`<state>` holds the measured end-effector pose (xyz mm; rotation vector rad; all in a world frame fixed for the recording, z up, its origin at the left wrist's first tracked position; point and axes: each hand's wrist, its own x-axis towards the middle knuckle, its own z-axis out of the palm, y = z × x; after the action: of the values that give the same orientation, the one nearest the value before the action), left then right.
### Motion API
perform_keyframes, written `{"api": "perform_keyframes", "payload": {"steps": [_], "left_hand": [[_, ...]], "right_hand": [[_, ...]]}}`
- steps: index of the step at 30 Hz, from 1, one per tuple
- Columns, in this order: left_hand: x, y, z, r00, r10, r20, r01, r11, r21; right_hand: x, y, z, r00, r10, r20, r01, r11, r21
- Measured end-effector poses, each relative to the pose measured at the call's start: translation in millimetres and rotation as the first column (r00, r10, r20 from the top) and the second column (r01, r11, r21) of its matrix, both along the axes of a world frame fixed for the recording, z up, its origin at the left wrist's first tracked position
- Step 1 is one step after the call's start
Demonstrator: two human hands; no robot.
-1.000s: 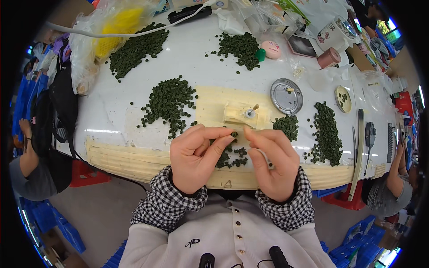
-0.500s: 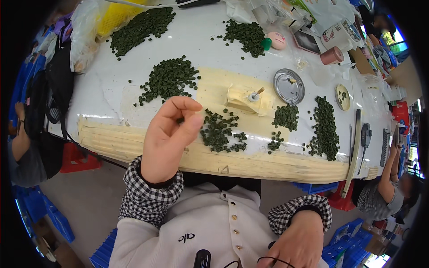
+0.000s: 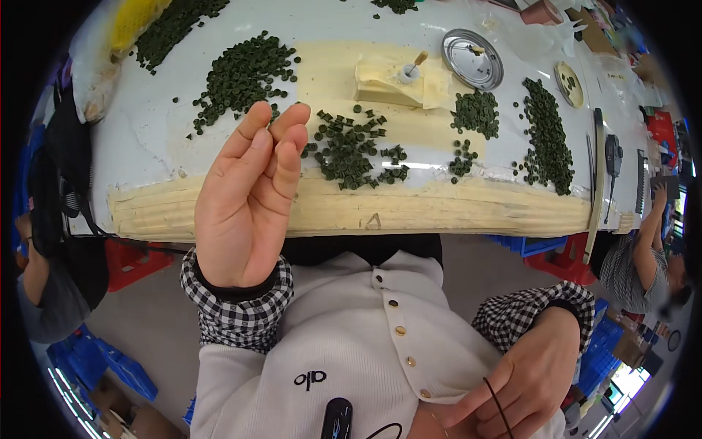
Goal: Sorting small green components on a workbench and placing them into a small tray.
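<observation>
Above the table's front edge is my left hand [image 3: 245, 197], palm up, fingers loosely bent and apart. No object shows in its palm. Just beyond its fingertips lie small dark green spool-shaped pieces: a loose heap [image 3: 347, 150] to the right and a bigger heap [image 3: 245, 77] farther back. My right hand [image 3: 530, 377] is low in front of my cardigan [image 3: 351, 344], fingers curled inward. A thin black cord [image 3: 499, 404] runs across its fingers; what they grip, if anything, is hidden.
A block wrapped in cream tape [image 3: 395, 84] with a small upright stick stands mid-table. Near it sits a round metal lid [image 3: 473, 60]. A long green heap [image 3: 547, 139] lies right, beside a long strip [image 3: 598, 175] overhanging the edge. Other people sit on both sides.
My left hand has turned palm up, its curled fingers spreading. My right hand has shifted right. The view has tilted lower, so the table sits higher in the picture.
</observation>
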<state>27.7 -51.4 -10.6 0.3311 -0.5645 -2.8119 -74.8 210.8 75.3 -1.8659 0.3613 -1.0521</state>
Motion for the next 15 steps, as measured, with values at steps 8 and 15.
{"api": "perform_keyframes", "payload": {"steps": [8,15], "left_hand": [[-2,6,3,0.994,-0.093,-0.054,0.1,0.987,0.125],[-2,6,-6,0.987,-0.15,-0.057,0.156,0.98,0.126]], "right_hand": [[22,-3,-4,0.947,-0.283,0.154,0.276,0.959,0.065],[30,-6,-6,0.896,-0.407,0.176,0.399,0.913,0.08]]}}
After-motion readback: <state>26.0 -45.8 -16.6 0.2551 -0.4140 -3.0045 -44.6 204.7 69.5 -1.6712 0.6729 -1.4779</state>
